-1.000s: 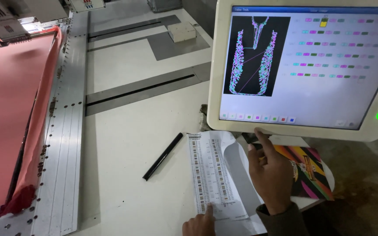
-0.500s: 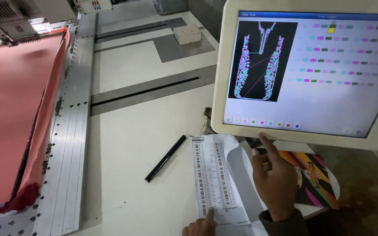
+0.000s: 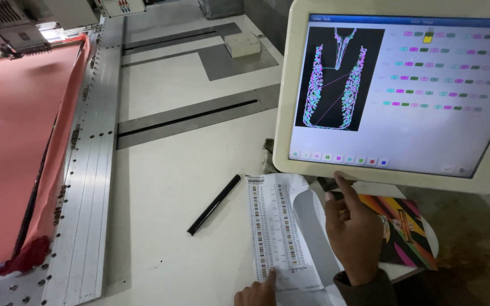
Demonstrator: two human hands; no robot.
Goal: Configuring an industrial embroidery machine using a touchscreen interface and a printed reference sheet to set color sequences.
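Touchscreen monitor [image 3: 404, 96] at 2 o'clock — your right hand [image 3: 355, 226] raises an open index finger to its lower edge. Printed colour chart [image 3: 276, 226] at 6 o'clock — your left hand [image 3: 259, 292] points, holding nothing. Black pen [image 3: 214, 204] lies at 9 o'clock of the chart.

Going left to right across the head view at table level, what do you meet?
Red fabric → metal frame rail → black pen → printed colour sheet → right hand → colourful booklet.
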